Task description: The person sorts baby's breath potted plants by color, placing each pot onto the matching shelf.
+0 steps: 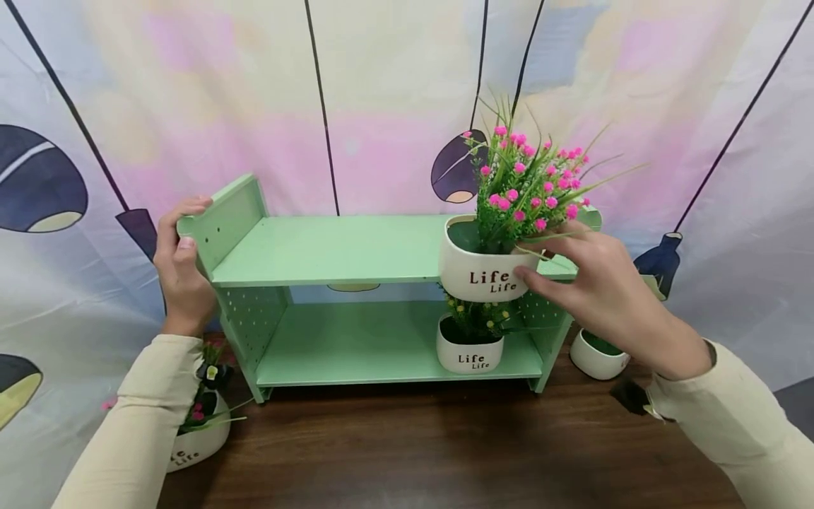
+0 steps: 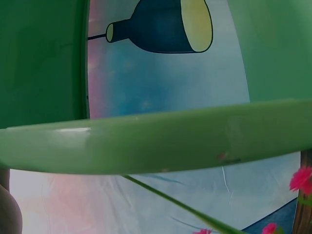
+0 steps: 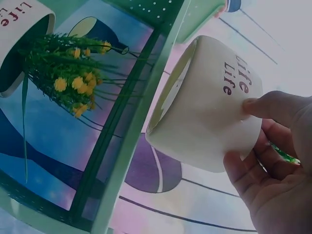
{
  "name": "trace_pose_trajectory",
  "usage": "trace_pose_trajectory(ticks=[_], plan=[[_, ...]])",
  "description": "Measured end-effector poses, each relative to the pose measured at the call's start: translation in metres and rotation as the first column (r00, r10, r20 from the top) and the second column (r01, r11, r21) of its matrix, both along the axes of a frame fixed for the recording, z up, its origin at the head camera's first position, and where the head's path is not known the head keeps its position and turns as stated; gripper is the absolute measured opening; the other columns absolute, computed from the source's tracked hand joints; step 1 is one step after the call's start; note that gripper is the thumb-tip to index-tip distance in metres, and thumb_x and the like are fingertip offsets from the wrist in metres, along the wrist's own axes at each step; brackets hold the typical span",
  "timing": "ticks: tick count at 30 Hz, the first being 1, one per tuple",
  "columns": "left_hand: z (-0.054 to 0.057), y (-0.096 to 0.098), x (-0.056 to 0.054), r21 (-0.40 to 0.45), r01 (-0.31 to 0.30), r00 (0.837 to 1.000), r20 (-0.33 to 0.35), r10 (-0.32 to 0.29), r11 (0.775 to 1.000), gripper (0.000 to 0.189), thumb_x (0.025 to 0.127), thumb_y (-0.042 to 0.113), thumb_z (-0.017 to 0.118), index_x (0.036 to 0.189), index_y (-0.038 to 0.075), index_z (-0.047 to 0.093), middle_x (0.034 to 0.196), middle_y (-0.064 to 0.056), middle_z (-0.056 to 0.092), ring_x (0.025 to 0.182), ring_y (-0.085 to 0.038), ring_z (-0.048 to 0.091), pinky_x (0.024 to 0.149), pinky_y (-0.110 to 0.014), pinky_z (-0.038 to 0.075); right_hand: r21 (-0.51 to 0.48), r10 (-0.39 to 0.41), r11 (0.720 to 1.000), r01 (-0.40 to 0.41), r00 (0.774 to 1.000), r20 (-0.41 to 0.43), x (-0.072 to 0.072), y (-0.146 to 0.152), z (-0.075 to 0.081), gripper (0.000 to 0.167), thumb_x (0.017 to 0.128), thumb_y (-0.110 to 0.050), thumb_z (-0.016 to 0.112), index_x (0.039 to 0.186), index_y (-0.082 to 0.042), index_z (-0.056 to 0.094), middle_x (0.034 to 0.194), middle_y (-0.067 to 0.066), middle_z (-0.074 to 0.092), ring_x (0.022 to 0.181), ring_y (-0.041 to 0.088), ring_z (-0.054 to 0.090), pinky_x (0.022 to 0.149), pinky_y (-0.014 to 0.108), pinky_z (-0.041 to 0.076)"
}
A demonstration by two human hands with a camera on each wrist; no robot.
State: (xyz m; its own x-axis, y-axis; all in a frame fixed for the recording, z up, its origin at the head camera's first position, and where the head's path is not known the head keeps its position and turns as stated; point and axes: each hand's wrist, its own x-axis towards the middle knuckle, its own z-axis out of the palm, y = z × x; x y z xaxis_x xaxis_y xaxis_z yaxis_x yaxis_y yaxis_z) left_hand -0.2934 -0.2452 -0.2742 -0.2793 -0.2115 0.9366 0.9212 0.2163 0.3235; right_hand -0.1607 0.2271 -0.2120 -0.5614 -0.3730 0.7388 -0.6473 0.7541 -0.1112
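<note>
My right hand [image 1: 613, 300] pinches the rim and wall of a white flowerpot [image 1: 459, 265] marked "Life", with the thumb on its front. Pink artificial flowers and grassy leaves fill it. It overlaps the front edge of the upper board of a green two-tier shelf [image 1: 331, 247], toward the right end. In the right wrist view the pot's underside [image 3: 168, 92] shows above the board's edge. My left hand [image 1: 184, 276] grips the shelf's left side panel at its top. A second white pot [image 1: 453, 350] with yellow flowers stands on the lower board.
A pot with pink flowers [image 1: 206, 438] stands on the brown table [image 1: 407, 438] by my left forearm, partly hidden. Another white pot [image 1: 591, 364] is at the shelf's right, near a small dark object [image 1: 628, 397]. A painted curtain [image 1: 381, 141] hangs behind.
</note>
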Motion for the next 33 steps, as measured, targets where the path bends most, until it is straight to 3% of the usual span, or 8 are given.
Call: trace_pose_trajectory(ticks=[11,19,33], plan=[[0.002,0.001,-0.001,0.020,0.010,1.000,-0.006,-0.010,1.000,0.044,0.102,0.019,0.036,0.127,-0.005,0.063,0.133,-0.009,0.065,0.138,-0.032,0.050,0.117,-0.034,0.038,-0.011,-0.003,1.000,0.003,0.998,0.063,-0.031,0.001,0.011,0.024,0.091,-0.005,0.081,0.115,-0.001,0.079,0.109,0.014,0.070,0.101,0.031,0.067,0.084,0.051,0.054],[0.004,-0.001,0.003,0.021,0.008,1.000,0.007,-0.008,1.000,0.046,0.100,0.017,0.034,0.127,-0.005,0.063,0.134,-0.009,0.065,0.139,-0.035,0.049,0.115,-0.034,0.040,-0.052,-0.005,0.999,0.012,0.992,0.128,-0.047,-0.001,0.010,0.022,0.094,-0.007,0.078,0.116,-0.004,0.079,0.108,0.010,0.068,0.100,0.027,0.065,0.085,0.044,0.051],[0.003,-0.009,-0.002,0.017,0.018,1.000,0.002,-0.019,1.000,0.045,0.101,0.018,0.035,0.128,-0.006,0.063,0.135,-0.013,0.065,0.139,-0.035,0.049,0.115,-0.035,0.040,-0.093,0.028,0.995,-0.022,0.998,0.064,-0.057,-0.009,0.000,0.022,0.093,-0.002,0.077,0.115,-0.003,0.078,0.110,0.011,0.066,0.100,0.026,0.064,0.082,0.040,0.048]])
